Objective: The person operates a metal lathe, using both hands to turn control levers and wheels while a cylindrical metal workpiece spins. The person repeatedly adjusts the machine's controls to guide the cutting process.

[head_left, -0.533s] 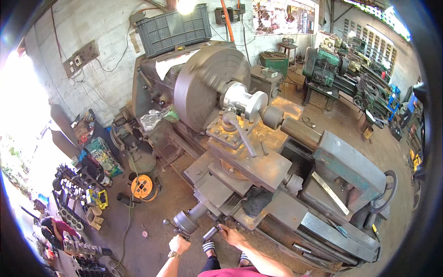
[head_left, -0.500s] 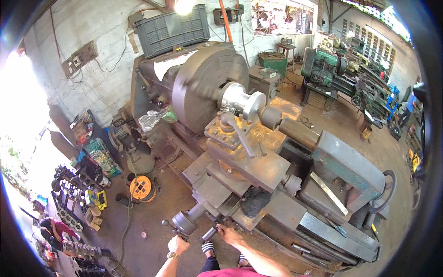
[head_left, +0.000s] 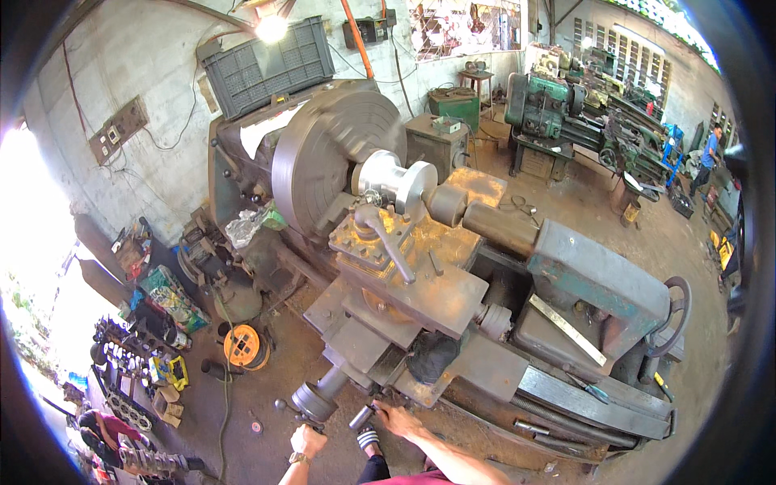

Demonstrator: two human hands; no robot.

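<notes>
On a big metal lathe, a large round chuck (head_left: 311, 153), blurred by motion, carries a shiny, spool-shaped metal workpiece (head_left: 388, 179). The tailstock (head_left: 594, 259) backs its right end. Against the workpiece's near side stands the tool post (head_left: 368, 234) with its clamping lever (head_left: 394, 249). My left hand (head_left: 307, 441) is closed round a handle of the cross-slide handwheel (head_left: 314, 402). My right hand (head_left: 398, 420) has its fingers bent round a dark part of the carriage, beside a short cylindrical grip (head_left: 362, 417); the part itself is mostly hidden.
A black cloth (head_left: 432, 357) lies on the carriage. A flat metal bar (head_left: 567, 330) rests by the tailstock. Left on the floor are an orange cable reel (head_left: 245, 346) and engine parts (head_left: 121, 396). Another person (head_left: 709, 162) stands far right near a green lathe (head_left: 550, 113); someone crouches lower left (head_left: 109, 432).
The view has turned slightly right, so the scene sits further left and the far person shows more fully. Both hands stay at the same controls.
</notes>
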